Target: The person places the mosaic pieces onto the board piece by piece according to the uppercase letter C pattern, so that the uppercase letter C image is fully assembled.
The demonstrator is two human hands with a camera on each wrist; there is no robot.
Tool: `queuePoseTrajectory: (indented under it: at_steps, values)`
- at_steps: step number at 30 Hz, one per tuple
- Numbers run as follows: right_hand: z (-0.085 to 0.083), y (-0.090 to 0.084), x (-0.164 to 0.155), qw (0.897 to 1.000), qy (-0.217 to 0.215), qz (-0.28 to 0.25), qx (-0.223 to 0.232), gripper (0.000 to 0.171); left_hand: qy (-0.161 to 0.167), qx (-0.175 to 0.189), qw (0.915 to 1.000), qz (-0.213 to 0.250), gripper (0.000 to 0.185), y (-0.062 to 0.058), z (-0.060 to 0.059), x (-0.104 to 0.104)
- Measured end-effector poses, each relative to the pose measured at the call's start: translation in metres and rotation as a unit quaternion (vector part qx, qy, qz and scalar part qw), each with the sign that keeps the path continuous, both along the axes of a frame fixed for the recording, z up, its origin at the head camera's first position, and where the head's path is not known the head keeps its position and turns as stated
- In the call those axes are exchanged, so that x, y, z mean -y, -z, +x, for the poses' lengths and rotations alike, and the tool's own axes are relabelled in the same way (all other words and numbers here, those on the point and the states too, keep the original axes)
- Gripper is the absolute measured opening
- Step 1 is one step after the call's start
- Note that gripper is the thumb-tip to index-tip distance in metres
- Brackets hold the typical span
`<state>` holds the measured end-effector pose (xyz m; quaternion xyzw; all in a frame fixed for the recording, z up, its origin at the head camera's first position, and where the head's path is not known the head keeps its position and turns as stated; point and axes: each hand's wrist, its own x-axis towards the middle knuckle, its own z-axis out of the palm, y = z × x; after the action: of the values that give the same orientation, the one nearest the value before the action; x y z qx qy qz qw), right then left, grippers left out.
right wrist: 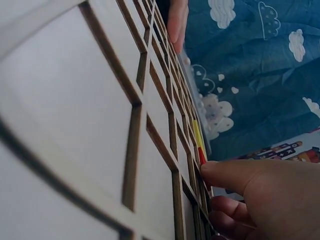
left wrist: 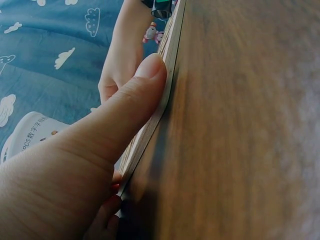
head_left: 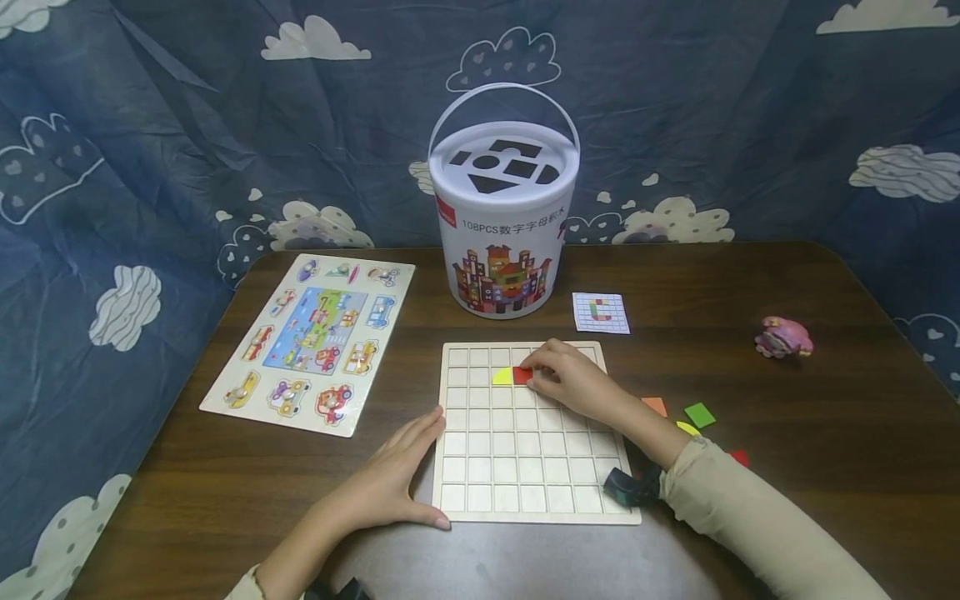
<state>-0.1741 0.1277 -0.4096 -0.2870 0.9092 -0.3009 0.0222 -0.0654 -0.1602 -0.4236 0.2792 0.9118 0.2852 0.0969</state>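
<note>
A pale wooden grid board point(head_left: 525, 467) lies flat on the dark table. In its upper rows sit a yellow quarter-round piece point(head_left: 501, 377) and, right beside it, a red piece point(head_left: 521, 375). My right hand point(head_left: 534, 375) reaches in from the right and pinches the red piece with curled fingertips. The right wrist view shows the fingertips point(right wrist: 215, 170) touching the red piece point(right wrist: 202, 156). My left hand point(head_left: 422, 467) rests against the board's left edge with straight fingers. Its thumb point(left wrist: 125, 115) lies along the board's front rim point(left wrist: 169, 50).
A white toy bucket point(head_left: 502, 233) with a handle stands behind the board. A vehicle peg puzzle point(head_left: 311, 342) lies at left, a pattern card point(head_left: 600, 312) and a pink toy point(head_left: 783, 337) at right. Loose orange point(head_left: 655, 406), green point(head_left: 699, 414) and red point(head_left: 740, 457) pieces lie beside my right forearm.
</note>
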Motion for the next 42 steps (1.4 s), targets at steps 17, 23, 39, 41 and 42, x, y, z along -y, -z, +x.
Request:
queuePoseTrajectory:
  at_steps: [17,23,39,41,42]
  values:
    - [0.026,-0.042,-0.045,0.999,0.022,-0.025,0.017,0.047,0.0,0.001,1.0,0.005,0.119,0.001,0.0,0.0]
    - [0.044,-0.044,-0.078,0.998,0.052,-0.024,-0.028,0.048,0.0,0.001,1.0,0.002,0.119,0.0,-0.001,0.0]
    - [0.074,-0.022,-0.14,0.994,0.088,0.051,0.029,0.045,0.002,0.001,1.0,-0.001,0.12,0.0,-0.001,0.0]
    - [0.076,-0.02,-0.144,0.993,0.088,0.064,0.04,0.044,0.001,0.001,1.0,-0.001,0.12,0.0,0.0,0.001]
    - [0.076,-0.019,-0.146,0.993,0.086,0.068,0.042,0.043,0.001,0.0,1.0,-0.001,0.12,0.0,0.0,0.001]
